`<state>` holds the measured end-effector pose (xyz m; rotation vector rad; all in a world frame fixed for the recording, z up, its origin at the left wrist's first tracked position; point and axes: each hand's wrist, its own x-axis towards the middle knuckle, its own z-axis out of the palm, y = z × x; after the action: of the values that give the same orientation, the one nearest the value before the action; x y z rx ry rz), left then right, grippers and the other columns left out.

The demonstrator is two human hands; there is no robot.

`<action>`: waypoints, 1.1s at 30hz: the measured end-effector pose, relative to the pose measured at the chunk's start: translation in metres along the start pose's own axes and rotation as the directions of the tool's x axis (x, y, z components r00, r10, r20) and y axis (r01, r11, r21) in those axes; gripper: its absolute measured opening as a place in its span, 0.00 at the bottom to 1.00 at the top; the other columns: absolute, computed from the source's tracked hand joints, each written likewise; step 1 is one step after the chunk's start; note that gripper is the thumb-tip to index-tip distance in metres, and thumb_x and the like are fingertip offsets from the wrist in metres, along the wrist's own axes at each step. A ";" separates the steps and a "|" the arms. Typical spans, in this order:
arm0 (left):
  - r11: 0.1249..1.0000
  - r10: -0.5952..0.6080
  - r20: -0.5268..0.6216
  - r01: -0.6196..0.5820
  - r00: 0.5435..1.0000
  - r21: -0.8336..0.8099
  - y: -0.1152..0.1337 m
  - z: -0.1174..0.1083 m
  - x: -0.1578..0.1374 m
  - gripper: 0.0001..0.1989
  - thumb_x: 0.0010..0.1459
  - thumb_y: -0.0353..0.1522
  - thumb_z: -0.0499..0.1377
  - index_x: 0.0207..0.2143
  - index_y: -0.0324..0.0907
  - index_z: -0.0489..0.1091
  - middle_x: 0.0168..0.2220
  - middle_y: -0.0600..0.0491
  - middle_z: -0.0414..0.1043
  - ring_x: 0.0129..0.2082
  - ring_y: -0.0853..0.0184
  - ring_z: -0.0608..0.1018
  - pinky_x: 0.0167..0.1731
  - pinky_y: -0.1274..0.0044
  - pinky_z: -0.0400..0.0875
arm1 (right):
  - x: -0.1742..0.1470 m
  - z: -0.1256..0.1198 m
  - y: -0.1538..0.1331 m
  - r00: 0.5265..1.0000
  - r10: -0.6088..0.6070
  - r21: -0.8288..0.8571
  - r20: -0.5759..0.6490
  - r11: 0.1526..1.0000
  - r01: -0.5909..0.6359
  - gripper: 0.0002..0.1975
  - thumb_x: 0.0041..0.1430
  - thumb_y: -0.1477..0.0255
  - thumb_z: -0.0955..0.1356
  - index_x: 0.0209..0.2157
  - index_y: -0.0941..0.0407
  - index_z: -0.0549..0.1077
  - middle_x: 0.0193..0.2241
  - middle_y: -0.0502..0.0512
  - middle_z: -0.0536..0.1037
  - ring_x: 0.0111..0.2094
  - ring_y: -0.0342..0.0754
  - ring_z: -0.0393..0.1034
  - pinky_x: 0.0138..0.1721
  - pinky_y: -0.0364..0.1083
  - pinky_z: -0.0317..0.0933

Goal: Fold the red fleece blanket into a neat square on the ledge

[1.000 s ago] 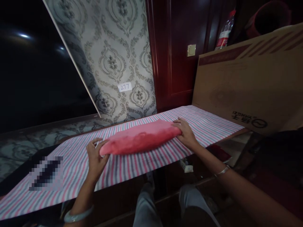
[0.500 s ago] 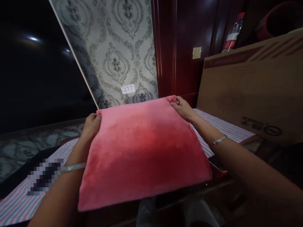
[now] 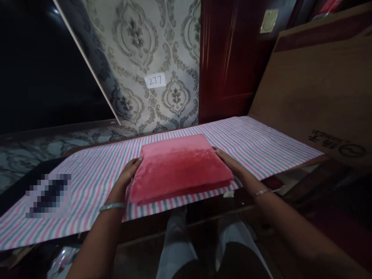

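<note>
A pink plush cloth (image 3: pixel 180 164), folded into a flat, thick square, lies on a striped tablecloth (image 3: pixel 99 170) near the table's front edge. Layers show along its near side. My left hand (image 3: pixel 131 169) is closed at its left edge, fingertips against the plush. On the opposite edge my right hand (image 3: pixel 226 161) grips the side, with part of its fingers hidden. Each wrist wears a bangle.
A large cardboard box (image 3: pixel 314 89) stands at the right end of the table. Behind are patterned wallpaper with a paper label (image 3: pixel 155 80) and a dark red panel (image 3: pixel 226 58). A large black screen (image 3: pixel 46 69) is at left. A blurred-out patch (image 3: pixel 48 195) covers something on the left.
Both hands have lowered the pink plush cloth from in front of me onto the striped tablecloth. My grip has shifted from its far corners to its sides. The view has tilted down.
</note>
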<state>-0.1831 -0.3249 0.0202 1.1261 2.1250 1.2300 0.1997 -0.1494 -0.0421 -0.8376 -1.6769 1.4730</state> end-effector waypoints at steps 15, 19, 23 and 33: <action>0.995 0.075 -0.258 -0.089 0.963 -0.042 -0.053 0.029 -0.118 0.36 0.53 0.52 0.58 0.59 0.41 0.62 0.54 0.43 0.72 0.54 0.56 0.74 0.55 0.65 0.68 | -0.086 0.029 0.016 0.940 -0.167 -0.254 -0.298 0.963 0.091 0.38 0.57 0.47 0.66 0.63 0.54 0.65 0.63 0.60 0.67 0.65 0.58 0.58 0.67 0.58 0.48; 0.994 0.111 -0.249 -0.109 0.962 0.024 -0.058 0.022 -0.114 0.34 0.54 0.49 0.56 0.58 0.40 0.63 0.55 0.42 0.70 0.55 0.54 0.73 0.55 0.62 0.68 | -0.083 0.028 0.028 0.922 -0.229 -0.350 -0.313 0.930 0.112 0.36 0.60 0.49 0.63 0.63 0.55 0.64 0.62 0.62 0.68 0.62 0.58 0.62 0.65 0.59 0.53; 0.976 0.175 -0.336 -0.119 0.925 0.182 -0.029 0.012 -0.119 0.36 0.57 0.51 0.53 0.60 0.37 0.63 0.55 0.37 0.69 0.55 0.50 0.73 0.54 0.57 0.69 | -0.080 0.025 0.007 0.883 -0.362 -0.510 -0.301 0.843 0.171 0.35 0.63 0.52 0.60 0.66 0.55 0.61 0.63 0.63 0.66 0.64 0.59 0.59 0.64 0.61 0.52; 0.525 0.422 0.123 -0.353 0.898 0.774 0.054 0.101 -0.096 0.34 0.63 0.49 0.52 0.68 0.47 0.57 0.72 0.43 0.45 0.71 0.44 0.45 0.65 0.46 0.39 | -0.048 0.103 -0.058 0.940 -0.300 -0.912 0.162 0.317 0.258 0.29 0.67 0.57 0.61 0.67 0.47 0.59 0.70 0.54 0.54 0.70 0.67 0.41 0.65 0.71 0.36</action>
<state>-0.0343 -0.3373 0.0122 2.0458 2.6504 0.4053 0.1361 -0.2501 0.0036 -1.0176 -2.4776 0.0859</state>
